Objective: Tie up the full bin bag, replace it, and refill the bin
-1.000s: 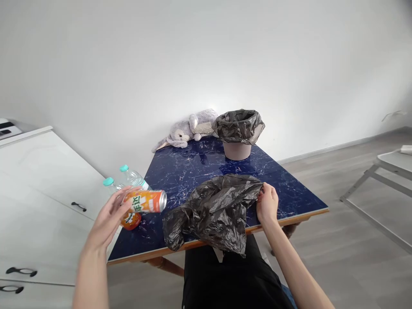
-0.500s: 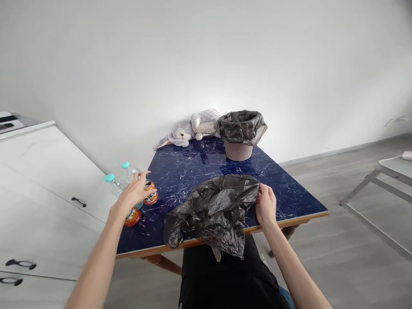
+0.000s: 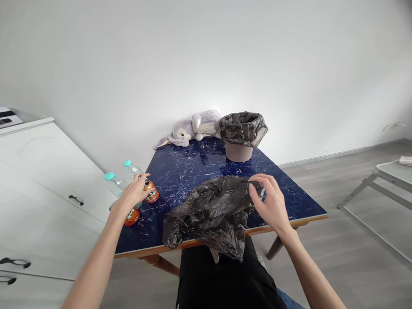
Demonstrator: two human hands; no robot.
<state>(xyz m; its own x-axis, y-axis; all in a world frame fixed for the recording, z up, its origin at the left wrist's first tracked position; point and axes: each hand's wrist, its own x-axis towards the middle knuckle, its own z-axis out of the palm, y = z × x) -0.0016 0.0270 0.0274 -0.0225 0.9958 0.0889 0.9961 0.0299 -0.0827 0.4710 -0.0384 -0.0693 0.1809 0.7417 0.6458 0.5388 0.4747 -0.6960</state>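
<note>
My left hand [image 3: 137, 189] is closed around the upper part of an orange drink can [image 3: 152, 195] at the table's left side. A second orange can [image 3: 131, 217] stands nearer the front edge, partly covered by my left wrist. Two clear plastic bottles with turquoise caps, the nearer bottle [image 3: 116, 186] and the farther bottle [image 3: 132, 171], stand just behind that hand. A crumpled black plastic bag [image 3: 212, 208] lies across the front of the table and hangs over its edge. At the bag's right corner, my right hand [image 3: 271, 204] has its thumb and fingers apart.
On the blue marbled table [image 3: 180, 171], a bin [image 3: 238, 152] lined with a black bag stands at the back right. A grey plush rabbit [image 3: 189, 129] lies beside it against the wall. A white cabinet [image 3: 48, 180] stands left; a metal-framed stand [image 3: 370, 189] is at right.
My right hand has let go of the bag's corner and spread its fingers. My left hand has closed on the farther can, which now leans slightly.
</note>
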